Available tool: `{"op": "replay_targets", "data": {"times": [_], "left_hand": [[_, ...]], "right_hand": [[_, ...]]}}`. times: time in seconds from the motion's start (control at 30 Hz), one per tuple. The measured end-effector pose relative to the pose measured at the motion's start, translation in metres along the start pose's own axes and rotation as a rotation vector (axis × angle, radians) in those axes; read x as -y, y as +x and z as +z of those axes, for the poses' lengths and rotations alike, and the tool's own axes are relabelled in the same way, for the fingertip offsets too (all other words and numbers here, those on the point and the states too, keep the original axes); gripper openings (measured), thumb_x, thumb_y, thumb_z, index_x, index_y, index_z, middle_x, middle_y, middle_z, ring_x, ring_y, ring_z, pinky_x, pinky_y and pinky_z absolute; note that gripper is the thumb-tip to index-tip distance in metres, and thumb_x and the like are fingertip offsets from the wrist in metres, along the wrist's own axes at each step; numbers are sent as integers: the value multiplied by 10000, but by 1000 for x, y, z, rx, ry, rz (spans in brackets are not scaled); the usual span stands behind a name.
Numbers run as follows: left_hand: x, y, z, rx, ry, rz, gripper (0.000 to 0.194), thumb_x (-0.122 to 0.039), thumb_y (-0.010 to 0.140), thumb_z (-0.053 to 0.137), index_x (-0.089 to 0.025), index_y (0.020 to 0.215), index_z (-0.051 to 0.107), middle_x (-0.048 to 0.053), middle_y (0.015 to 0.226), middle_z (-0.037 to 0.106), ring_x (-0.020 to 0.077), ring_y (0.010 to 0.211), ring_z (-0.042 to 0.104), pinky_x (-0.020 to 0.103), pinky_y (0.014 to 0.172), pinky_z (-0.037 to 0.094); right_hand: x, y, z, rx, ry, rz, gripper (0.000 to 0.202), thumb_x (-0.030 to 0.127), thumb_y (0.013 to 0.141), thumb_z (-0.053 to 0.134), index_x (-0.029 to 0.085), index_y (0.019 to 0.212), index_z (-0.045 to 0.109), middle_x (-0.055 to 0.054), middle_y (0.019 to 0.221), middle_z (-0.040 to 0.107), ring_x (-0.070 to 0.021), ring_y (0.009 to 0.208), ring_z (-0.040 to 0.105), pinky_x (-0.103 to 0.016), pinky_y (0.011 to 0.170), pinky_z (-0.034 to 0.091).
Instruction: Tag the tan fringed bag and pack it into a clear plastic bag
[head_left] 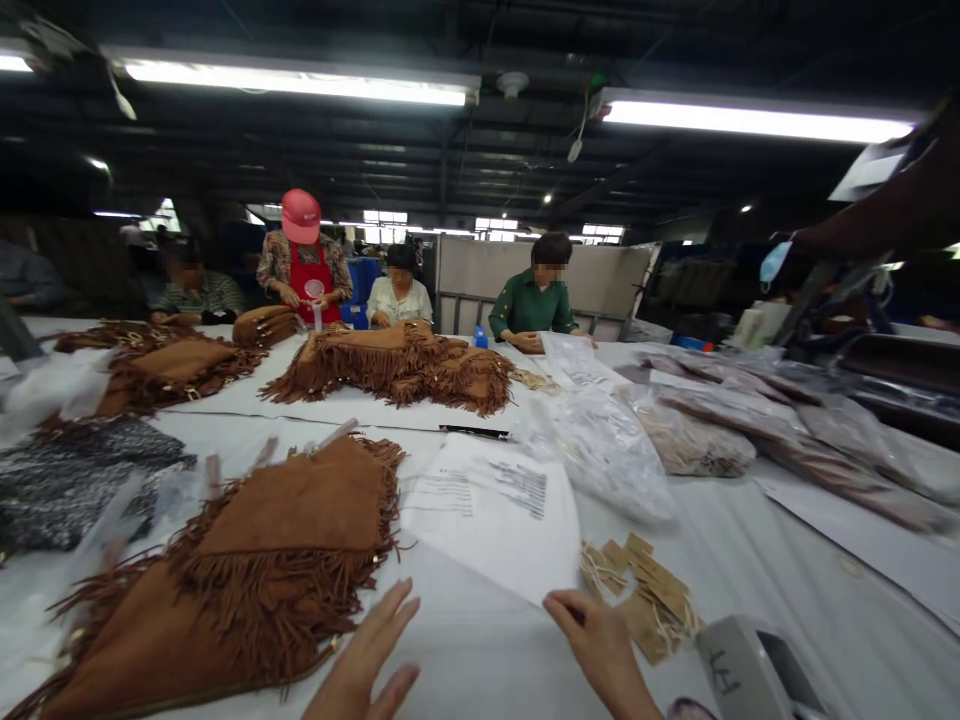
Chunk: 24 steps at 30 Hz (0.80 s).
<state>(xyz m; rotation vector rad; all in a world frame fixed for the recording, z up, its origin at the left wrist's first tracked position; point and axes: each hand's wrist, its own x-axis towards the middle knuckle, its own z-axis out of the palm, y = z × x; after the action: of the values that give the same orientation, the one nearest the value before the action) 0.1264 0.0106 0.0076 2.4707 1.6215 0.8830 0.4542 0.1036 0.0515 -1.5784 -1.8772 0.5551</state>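
Note:
My right hand point(600, 640) pinches the near corner of a flat white plastic bag point(487, 515) printed with blocks of dark text. The bag lies spread over the white tabletop. My left hand point(366, 655) is open, thumb apart from the fingers, above the table with nothing in it. Just left of it, brown suede fringed bags point(292, 510) lie overlapping, their tassels spilling over each other. Close to my right hand are several tan cardboard tags point(649, 590) with white strings.
A grey device point(757, 665) stands at the near right. Clear plastic bags point(600, 450) and wrapped flat goods point(780, 410) cover the right side. More fringed bags point(405, 360) are piled farther back. Across the table, several people work, one in a red apron point(309, 275), another in green point(536, 308).

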Motion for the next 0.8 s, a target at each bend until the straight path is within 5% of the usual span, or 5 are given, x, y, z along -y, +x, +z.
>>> {"op": "replay_targets", "data": {"times": [0.13, 0.23, 0.5, 0.67, 0.8], "left_hand": [[38, 76, 8, 17, -38, -102, 501, -357, 960, 378, -242, 1443, 314, 92, 1477, 408, 204, 1367, 362, 425, 1102, 377], [72, 109, 23, 114, 81, -158, 520, -385, 943, 398, -190, 1423, 358, 122, 1473, 408, 269, 1382, 326, 520, 1126, 296], [135, 106, 22, 215, 144, -167, 507, -446, 943, 385, -177, 1370, 433, 129, 1420, 472, 256, 1338, 380, 475, 1130, 268], [144, 110, 18, 229, 81, -210, 413, -426, 922, 493, -158, 1234, 541, 91, 1289, 544, 275, 1150, 536, 497, 997, 429], [155, 113, 9, 232, 102, -254, 347, -378, 912, 536, -167, 1186, 564, 84, 1252, 565, 256, 1109, 562, 486, 946, 474]], "right_hand": [[38, 55, 52, 64, 103, 49, 320, 460, 767, 553, 212, 631, 703, -33, 649, 719, -226, 643, 655, -311, 619, 485], [50, 88, 88, 93, 102, 16, 316, 442, 790, 536, 202, 662, 696, -35, 677, 716, -210, 665, 654, -297, 637, 478], [43, 119, 147, 188, -31, -51, 262, 298, 658, 692, 199, 897, 651, -43, 898, 654, -207, 852, 607, -292, 753, 448], [42, 123, 147, 213, -110, -60, 144, 322, 777, 570, 222, 825, 662, -28, 856, 626, -194, 823, 594, -286, 706, 419], [41, 132, 134, 156, -155, -159, 264, 321, 870, 444, 220, 756, 660, -57, 824, 625, -213, 823, 584, -323, 740, 422]]}}
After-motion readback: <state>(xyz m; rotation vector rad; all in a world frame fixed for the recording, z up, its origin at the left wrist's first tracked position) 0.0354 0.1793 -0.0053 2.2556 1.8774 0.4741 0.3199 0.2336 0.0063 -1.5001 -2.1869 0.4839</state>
